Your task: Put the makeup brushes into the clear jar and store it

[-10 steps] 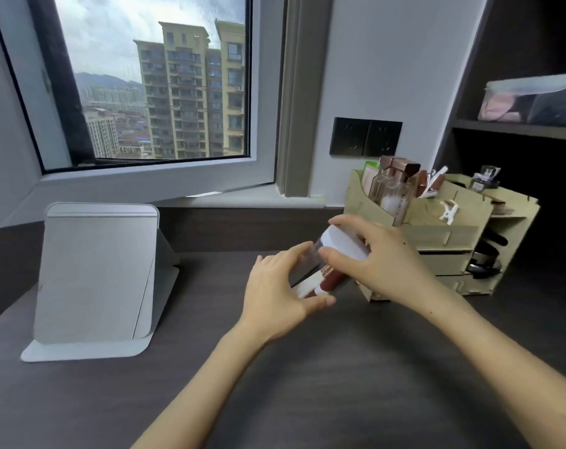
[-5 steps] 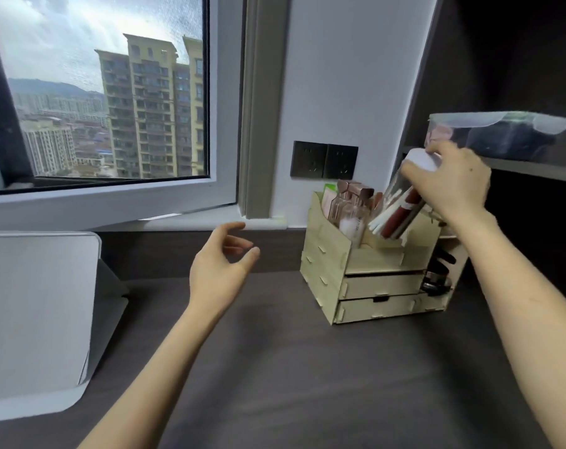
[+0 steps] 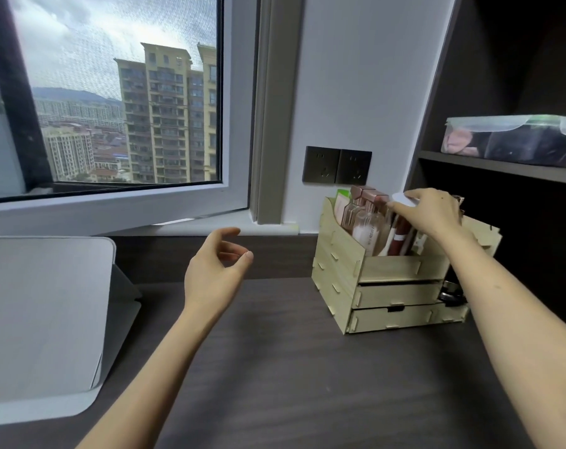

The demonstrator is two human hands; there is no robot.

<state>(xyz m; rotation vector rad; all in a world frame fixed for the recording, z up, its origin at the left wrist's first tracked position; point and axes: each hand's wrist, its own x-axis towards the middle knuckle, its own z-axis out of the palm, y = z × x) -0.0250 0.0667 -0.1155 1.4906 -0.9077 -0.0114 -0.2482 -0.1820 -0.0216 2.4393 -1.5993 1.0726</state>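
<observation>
The clear jar [image 3: 399, 233] with a white lid holds the makeup brushes, whose dark red and white handles show through its wall. It stands tilted inside the top compartment of a pale wooden organizer [image 3: 392, 283] at the desk's right rear. My right hand [image 3: 429, 212] grips the jar from above by its lid. My left hand [image 3: 215, 270] hovers over the desk's middle, holding nothing, fingers loosely curled and apart.
Glass bottles [image 3: 364, 223] fill the organizer's left part. A grey folding stand [image 3: 45, 319] sits at the left. Above the organizer a dark shelf [image 3: 502, 165] carries a clear lidded box [image 3: 515, 139]. A wall socket [image 3: 336, 165] and a window [image 3: 113, 102] lie behind.
My right hand carried the jar from the desk's middle up and right, then lowered it into the organizer. My left hand let go of it and drew back.
</observation>
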